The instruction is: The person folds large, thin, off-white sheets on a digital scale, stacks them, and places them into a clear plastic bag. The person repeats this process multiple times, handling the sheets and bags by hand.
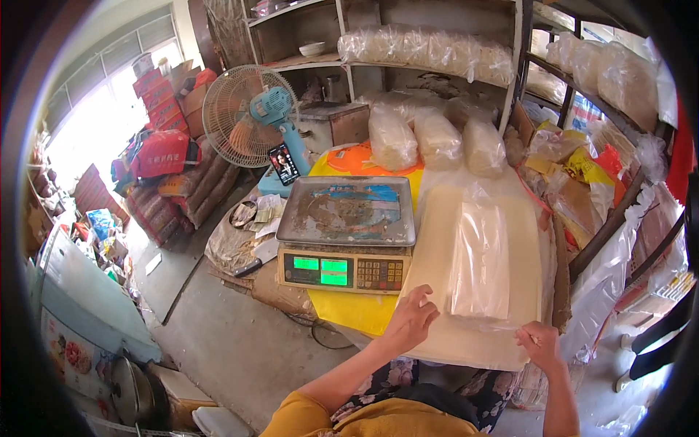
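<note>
Two hands at bag stack (478, 271): left hand (410, 318) pinches near corner, right hand (540, 342) pinches film edge. Scale (345, 231) pan bare; weighing not begun.

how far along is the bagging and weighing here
Done: filled clear bags stand behind the scale, more line the shelf. In hand: the left hand and right hand pinch the near edge of a stack of flat clear bags lying on a pale sheet stack. Left: the scale's tray is bare, nothing being weighed; no bag looks opened yet.
</note>
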Available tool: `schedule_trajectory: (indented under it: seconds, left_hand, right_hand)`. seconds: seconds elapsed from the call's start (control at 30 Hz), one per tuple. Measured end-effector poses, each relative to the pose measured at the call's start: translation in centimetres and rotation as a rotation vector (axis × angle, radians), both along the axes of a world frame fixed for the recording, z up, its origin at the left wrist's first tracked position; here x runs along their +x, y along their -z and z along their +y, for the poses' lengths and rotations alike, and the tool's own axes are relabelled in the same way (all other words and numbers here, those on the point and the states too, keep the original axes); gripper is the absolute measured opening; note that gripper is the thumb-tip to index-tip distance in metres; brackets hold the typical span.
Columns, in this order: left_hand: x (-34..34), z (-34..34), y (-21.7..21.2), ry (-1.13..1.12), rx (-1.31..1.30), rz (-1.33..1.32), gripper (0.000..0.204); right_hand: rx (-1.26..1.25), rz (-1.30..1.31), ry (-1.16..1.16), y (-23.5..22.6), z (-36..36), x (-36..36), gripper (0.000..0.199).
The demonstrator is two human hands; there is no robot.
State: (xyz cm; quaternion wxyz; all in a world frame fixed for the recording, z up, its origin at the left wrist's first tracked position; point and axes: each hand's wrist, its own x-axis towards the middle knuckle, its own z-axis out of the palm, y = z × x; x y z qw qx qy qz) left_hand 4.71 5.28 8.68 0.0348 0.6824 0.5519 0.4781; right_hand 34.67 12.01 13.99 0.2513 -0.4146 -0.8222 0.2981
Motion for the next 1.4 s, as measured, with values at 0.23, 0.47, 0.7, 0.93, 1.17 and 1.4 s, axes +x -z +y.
schedule_trajectory:
  seconds: [0.23, 0.47, 0.7, 0.93, 1.17, 1.4]
  left_hand:
    - [2.9, -2.4, -4.1, 0.185, -0.629, -0.303, 0.011]
    - [5.6, -1.4, -5.1, 0.315, 0.08, -0.247, 0.019]
    - [4.9, 0.2, -1.1, 0.267, -0.124, -0.244, 0.006]
    - [5.6, 0.7, -2.4, 0.191, -0.286, -0.215, 0.015]
    - [5.4, 0.2, -1.7, 0.263, -0.286, -0.212, 0.008]
    - [6.0, 0.3, -0.2, 0.284, -0.297, -0.076, 0.015]
  right_hand:
    - [-0.016, 0.156, -0.222, 0.9, -2.6, -5.7, 0.022]
    - [0.462, 0.065, -0.306, 2.0, -2.1, -7.7, 0.024]
    - [-0.079, 0.241, 0.003, 0.1, -3.8, -7.6, 0.024]
    - [0.566, 0.046, -0.055, 1.1, -3.1, -7.9, 0.027]
    - [-0.279, -0.012, -0.119, 0.0, -3.1, -6.3, 0.017]
    - [-0.204, 0.184, -0.06, 2.8, -3.6, -6.5, 0.022]
